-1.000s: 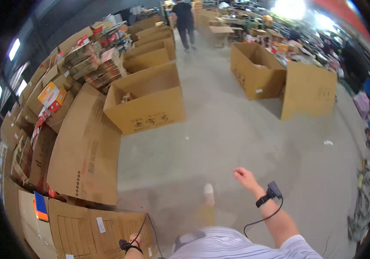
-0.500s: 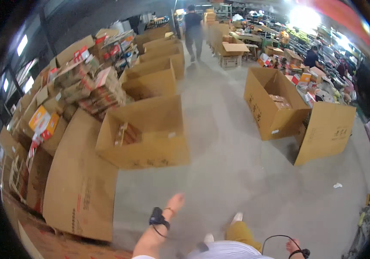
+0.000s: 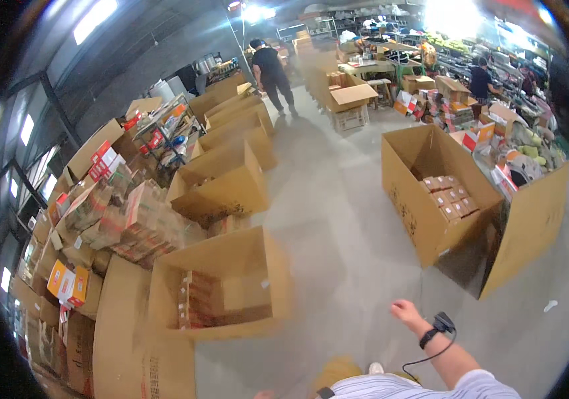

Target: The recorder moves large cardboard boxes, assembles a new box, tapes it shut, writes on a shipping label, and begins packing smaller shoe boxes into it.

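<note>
Likely walking the aisle (image 3: pixel 334 246); right hand (image 3: pixel 405 310), lower right, looks loosely curled, empty; left hand (image 3: pixel 264 395), cropped at bottom edge, grip I cannot tell; open cardboard carton (image 3: pixel 248 266) lower left; passing calls for clearance

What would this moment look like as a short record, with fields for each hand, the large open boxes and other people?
Right hand: right hand raised over the floor, nothing visibly held
Right wrist: black device on a band, cable attached
Left hand: left hand mostly cut off at the lower edge; grip unclear
Box ahead, right: large open box holding small cartons
Box ahead, left: open cardboard box with stacked cartons inside
Other people: person in dark clothes in the aisle; others at far right
</note>
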`<state>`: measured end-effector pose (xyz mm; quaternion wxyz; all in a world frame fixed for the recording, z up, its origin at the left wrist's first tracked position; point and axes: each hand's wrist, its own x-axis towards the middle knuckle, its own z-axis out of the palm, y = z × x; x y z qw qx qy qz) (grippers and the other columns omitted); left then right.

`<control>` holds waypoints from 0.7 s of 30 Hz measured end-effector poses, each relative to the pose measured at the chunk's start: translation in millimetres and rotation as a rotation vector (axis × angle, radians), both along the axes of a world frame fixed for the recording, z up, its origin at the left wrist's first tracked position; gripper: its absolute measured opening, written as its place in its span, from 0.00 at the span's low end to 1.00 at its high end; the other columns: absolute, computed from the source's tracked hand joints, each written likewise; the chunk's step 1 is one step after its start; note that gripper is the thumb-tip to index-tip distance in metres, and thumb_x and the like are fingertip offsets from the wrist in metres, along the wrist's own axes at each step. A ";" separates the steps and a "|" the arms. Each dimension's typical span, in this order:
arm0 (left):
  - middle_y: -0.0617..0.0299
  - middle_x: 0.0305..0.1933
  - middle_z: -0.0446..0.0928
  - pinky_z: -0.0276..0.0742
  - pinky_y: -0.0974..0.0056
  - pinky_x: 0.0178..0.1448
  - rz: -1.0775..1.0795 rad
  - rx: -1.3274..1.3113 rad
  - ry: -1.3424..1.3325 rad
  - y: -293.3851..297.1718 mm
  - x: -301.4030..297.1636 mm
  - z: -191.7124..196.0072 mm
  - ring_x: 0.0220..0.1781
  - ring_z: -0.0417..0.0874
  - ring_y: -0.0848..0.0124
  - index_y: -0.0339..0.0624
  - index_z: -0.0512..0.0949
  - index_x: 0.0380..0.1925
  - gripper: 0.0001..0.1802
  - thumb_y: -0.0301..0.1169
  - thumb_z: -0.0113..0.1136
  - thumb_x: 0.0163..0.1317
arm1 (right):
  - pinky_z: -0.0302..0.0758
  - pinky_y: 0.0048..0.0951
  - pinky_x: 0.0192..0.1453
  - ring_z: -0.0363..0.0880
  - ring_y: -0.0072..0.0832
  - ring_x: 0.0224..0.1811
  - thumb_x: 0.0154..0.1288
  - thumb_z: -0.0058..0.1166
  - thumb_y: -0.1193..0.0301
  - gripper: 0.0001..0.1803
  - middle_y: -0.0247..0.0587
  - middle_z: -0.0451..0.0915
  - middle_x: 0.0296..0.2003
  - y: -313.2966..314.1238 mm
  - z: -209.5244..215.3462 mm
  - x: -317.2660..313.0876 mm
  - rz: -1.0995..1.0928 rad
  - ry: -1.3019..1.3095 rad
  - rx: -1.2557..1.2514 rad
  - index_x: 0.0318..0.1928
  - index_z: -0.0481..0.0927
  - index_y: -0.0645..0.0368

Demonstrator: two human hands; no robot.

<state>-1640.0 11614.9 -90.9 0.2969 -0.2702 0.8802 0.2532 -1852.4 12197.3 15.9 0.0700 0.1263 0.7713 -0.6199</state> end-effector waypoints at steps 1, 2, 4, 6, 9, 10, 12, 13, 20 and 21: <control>0.56 0.46 0.74 0.68 0.56 0.49 0.128 0.053 -0.100 34.7 -36.5 30.1 0.47 0.73 0.60 0.45 0.71 0.47 0.20 0.41 0.46 0.57 | 0.71 0.26 0.36 0.74 0.23 0.32 0.55 0.50 0.64 0.15 0.38 0.78 0.29 -5.4 16.9 -44.9 0.054 0.003 0.035 0.39 0.75 0.63; 0.56 0.48 0.73 0.66 0.56 0.51 0.270 0.082 -0.192 82.6 -76.5 98.2 0.51 0.71 0.60 0.44 0.70 0.49 0.21 0.41 0.46 0.57 | 0.71 0.26 0.37 0.75 0.23 0.33 0.56 0.49 0.64 0.16 0.39 0.78 0.30 -9.7 32.1 -86.7 0.114 0.009 0.063 0.39 0.75 0.63; 0.56 0.50 0.72 0.65 0.57 0.53 -0.029 -0.063 -0.433 123.8 -116.4 186.2 0.53 0.69 0.61 0.42 0.68 0.51 0.23 0.42 0.45 0.58 | 0.71 0.27 0.38 0.75 0.25 0.34 0.57 0.48 0.63 0.16 0.41 0.78 0.31 -39.5 36.9 -157.5 0.222 0.014 0.028 0.40 0.74 0.63; 0.57 0.51 0.71 0.64 0.57 0.53 -0.138 -0.127 -0.603 95.6 -158.5 148.2 0.53 0.69 0.62 0.42 0.68 0.51 0.24 0.43 0.44 0.58 | 0.71 0.29 0.40 0.75 0.28 0.36 0.58 0.47 0.62 0.17 0.43 0.78 0.34 -61.5 21.2 -219.2 0.367 0.008 0.069 0.42 0.73 0.62; 0.56 0.47 0.72 0.66 0.58 0.50 0.280 0.013 -0.439 51.5 -276.1 53.8 0.48 0.71 0.63 0.40 0.69 0.49 0.22 0.40 0.45 0.57 | 0.71 0.35 0.43 0.75 0.36 0.39 0.58 0.45 0.62 0.17 0.46 0.77 0.37 -42.0 -22.1 -277.5 0.539 0.012 0.364 0.44 0.73 0.59; 0.55 0.44 0.72 0.67 0.59 0.49 0.222 0.015 -0.314 44.4 -332.8 39.9 0.46 0.72 0.63 0.39 0.69 0.48 0.21 0.39 0.46 0.57 | 0.70 0.37 0.45 0.74 0.41 0.42 0.57 0.44 0.61 0.18 0.47 0.77 0.39 -21.5 -39.8 -290.2 0.617 -0.155 0.437 0.44 0.74 0.58; 0.54 0.39 0.74 0.69 0.61 0.45 0.094 0.021 -0.009 25.4 -451.9 24.4 0.41 0.74 0.64 0.38 0.70 0.46 0.20 0.35 0.48 0.55 | 0.69 0.39 0.47 0.74 0.45 0.41 0.54 0.42 0.58 0.20 0.48 0.77 0.38 32.6 -83.9 -301.1 0.768 -0.155 0.552 0.42 0.75 0.57; 0.53 0.36 0.74 0.70 0.62 0.43 0.024 0.040 0.164 18.5 -512.8 19.8 0.39 0.75 0.64 0.37 0.70 0.46 0.19 0.34 0.49 0.54 | 0.70 0.39 0.47 0.74 0.45 0.41 0.53 0.42 0.57 0.20 0.47 0.78 0.37 67.2 -104.9 -306.5 0.813 -0.391 0.639 0.41 0.77 0.56; 0.55 0.39 0.76 0.72 0.64 0.45 -0.165 0.430 0.691 164.4 -911.0 83.7 0.40 0.77 0.66 0.37 0.72 0.41 0.16 0.30 0.54 0.52 | 0.73 0.38 0.37 0.78 0.45 0.31 0.45 0.47 0.66 0.12 0.51 0.78 0.26 195.8 -113.5 -407.1 -0.369 -0.606 0.581 0.25 0.80 0.59; 0.57 0.39 0.76 0.72 0.68 0.44 -0.292 0.384 0.694 180.9 -953.2 81.6 0.39 0.77 0.71 0.36 0.72 0.42 0.16 0.31 0.54 0.53 | 0.73 0.37 0.39 0.78 0.44 0.35 0.46 0.46 0.66 0.13 0.52 0.78 0.29 205.9 -129.1 -425.0 -0.378 -0.678 0.581 0.27 0.80 0.61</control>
